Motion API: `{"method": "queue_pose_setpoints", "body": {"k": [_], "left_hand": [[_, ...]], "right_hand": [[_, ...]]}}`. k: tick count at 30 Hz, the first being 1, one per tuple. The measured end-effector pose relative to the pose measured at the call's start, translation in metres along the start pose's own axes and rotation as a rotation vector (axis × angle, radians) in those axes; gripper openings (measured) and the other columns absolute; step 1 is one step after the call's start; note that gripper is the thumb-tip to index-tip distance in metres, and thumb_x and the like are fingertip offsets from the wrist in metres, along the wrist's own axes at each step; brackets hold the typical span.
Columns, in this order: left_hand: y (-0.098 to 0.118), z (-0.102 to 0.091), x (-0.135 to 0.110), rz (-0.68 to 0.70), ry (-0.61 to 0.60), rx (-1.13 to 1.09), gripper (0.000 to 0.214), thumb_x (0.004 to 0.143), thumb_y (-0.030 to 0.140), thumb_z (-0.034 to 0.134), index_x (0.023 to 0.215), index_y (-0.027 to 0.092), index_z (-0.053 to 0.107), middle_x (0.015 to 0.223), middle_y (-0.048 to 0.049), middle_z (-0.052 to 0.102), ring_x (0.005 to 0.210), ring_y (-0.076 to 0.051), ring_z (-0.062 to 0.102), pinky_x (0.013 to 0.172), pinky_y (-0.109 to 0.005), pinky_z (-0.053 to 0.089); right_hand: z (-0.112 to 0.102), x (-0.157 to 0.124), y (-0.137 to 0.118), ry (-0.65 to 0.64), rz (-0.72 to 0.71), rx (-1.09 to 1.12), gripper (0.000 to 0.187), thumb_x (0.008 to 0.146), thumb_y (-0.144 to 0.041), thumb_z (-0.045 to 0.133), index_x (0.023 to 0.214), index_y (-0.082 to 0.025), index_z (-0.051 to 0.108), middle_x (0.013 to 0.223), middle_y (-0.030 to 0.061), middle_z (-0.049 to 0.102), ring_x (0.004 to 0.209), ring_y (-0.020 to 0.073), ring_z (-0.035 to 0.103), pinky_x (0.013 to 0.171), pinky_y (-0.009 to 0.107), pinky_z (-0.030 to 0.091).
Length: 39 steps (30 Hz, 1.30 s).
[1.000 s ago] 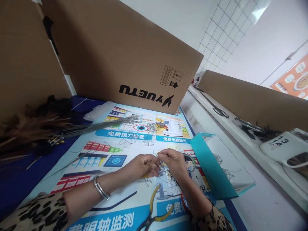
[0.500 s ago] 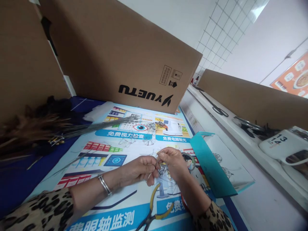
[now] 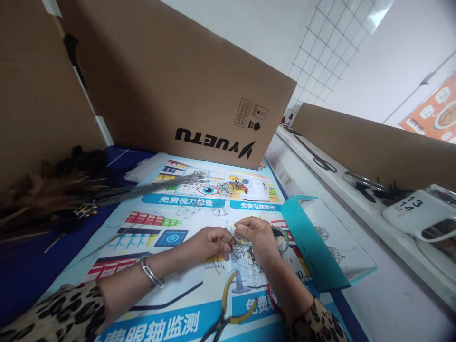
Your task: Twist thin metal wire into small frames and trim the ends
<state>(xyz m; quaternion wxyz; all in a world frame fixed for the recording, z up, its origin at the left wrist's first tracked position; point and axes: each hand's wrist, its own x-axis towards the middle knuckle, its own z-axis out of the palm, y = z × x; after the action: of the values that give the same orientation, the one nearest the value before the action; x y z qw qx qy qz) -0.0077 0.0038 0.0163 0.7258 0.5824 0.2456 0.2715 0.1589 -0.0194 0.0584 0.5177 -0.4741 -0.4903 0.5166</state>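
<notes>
Lifted a little since half a second ago, the left hand (image 3: 210,247) has its lower fingers more curled, while the right hand (image 3: 258,240) has hardly shifted. Nearest, pliers (image 3: 225,299) with yellow handles spread lie on a printed sheet (image 3: 185,289) covering the desk (image 3: 32,266), and a red ring (image 3: 271,298) shows beside the right forearm. Just beyond the pliers the hands meet, thumbs and forefingers pinching a thin wire (image 3: 234,239), its exact shape too small to tell. Under and around the fingertips is a tangle of wire pieces (image 3: 249,256), with a round container (image 3: 281,240) just right of the right hand. Farther right sits an open teal box (image 3: 313,247) with wire shapes in it; right of that, a white shelf (image 3: 359,194) carries a mug (image 3: 409,213) and scissors (image 3: 325,164). Farther left, brown feathers (image 3: 60,190) lie near a bundle of long wires (image 3: 153,187). At the far side stands a cardboard box (image 3: 185,85) with upside-down lettering, and a wire grid (image 3: 324,52) is on the wall beyond.
</notes>
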Motion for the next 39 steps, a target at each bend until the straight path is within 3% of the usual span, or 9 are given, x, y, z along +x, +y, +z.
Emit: {"method": "queue_pose_setpoints", "body": {"k": [5,10,14,18,21,31,39], "left_hand": [[0.004,0.001,-0.002,0.046,0.010,0.155,0.015,0.079,0.027,0.055,0.085,0.015,0.062,0.070,-0.0008,0.063,0.067,-0.014,0.059,0.065,-0.025,0.044],[0.002,0.001,-0.001,0.013,-0.070,0.075,0.018,0.078,0.029,0.055,0.086,0.015,0.063,0.078,-0.0035,0.065,0.071,-0.015,0.059,0.070,-0.028,0.044],[0.000,0.005,0.000,0.078,0.101,0.179,0.017,0.076,0.027,0.055,0.083,0.015,0.065,0.084,-0.0049,0.066,0.081,-0.017,0.056,0.078,-0.029,0.041],[-0.001,0.011,-0.001,0.081,0.322,0.284,0.013,0.072,0.028,0.058,0.076,0.016,0.062,0.070,0.0000,0.060,0.068,-0.015,0.052,0.065,-0.025,0.041],[-0.003,0.014,-0.003,0.044,0.368,0.219,0.013,0.072,0.029,0.058,0.069,0.016,0.059,0.064,0.0020,0.054,0.064,-0.013,0.050,0.060,-0.024,0.041],[0.000,0.010,-0.005,-0.007,0.196,-0.051,0.023,0.073,0.036,0.064,0.076,0.013,0.065,0.066,-0.0040,0.065,0.063,-0.015,0.058,0.065,-0.028,0.045],[-0.007,0.009,-0.006,-0.028,-0.018,-0.309,0.019,0.072,0.029,0.069,0.077,0.011,0.065,0.068,-0.0050,0.066,0.058,-0.014,0.060,0.060,-0.027,0.046]], "right_hand": [[-0.002,-0.001,-0.002,0.026,-0.008,-0.003,0.006,0.066,-0.020,0.068,0.068,-0.014,0.066,0.055,-0.0009,0.060,0.051,0.0109,0.053,0.053,0.023,0.042],[-0.003,0.000,-0.003,-0.005,-0.059,-0.158,0.005,0.066,-0.020,0.067,0.068,-0.015,0.068,0.060,-0.0004,0.062,0.058,0.0123,0.055,0.057,0.024,0.043],[-0.001,-0.001,-0.003,0.039,-0.114,-0.273,0.004,0.068,-0.019,0.065,0.068,-0.016,0.068,0.065,0.0001,0.064,0.062,0.0135,0.057,0.060,0.024,0.044],[0.006,-0.006,0.001,0.076,-0.136,-0.337,0.006,0.069,-0.019,0.063,0.070,-0.017,0.069,0.067,0.0005,0.066,0.064,0.0142,0.059,0.061,0.023,0.045],[0.011,-0.008,0.003,0.095,-0.150,-0.354,0.007,0.070,-0.020,0.063,0.070,-0.017,0.069,0.070,0.0011,0.067,0.067,0.0146,0.059,0.062,0.023,0.045],[0.003,-0.002,0.004,-0.086,-0.037,-0.100,0.012,0.067,-0.024,0.068,0.077,-0.019,0.070,0.069,-0.0003,0.064,0.061,0.0120,0.056,0.059,0.023,0.045],[-0.003,-0.004,-0.001,-0.308,0.067,0.111,0.013,0.063,-0.021,0.072,0.073,-0.016,0.065,0.063,-0.0022,0.061,0.052,0.0093,0.053,0.052,0.022,0.042]]}}
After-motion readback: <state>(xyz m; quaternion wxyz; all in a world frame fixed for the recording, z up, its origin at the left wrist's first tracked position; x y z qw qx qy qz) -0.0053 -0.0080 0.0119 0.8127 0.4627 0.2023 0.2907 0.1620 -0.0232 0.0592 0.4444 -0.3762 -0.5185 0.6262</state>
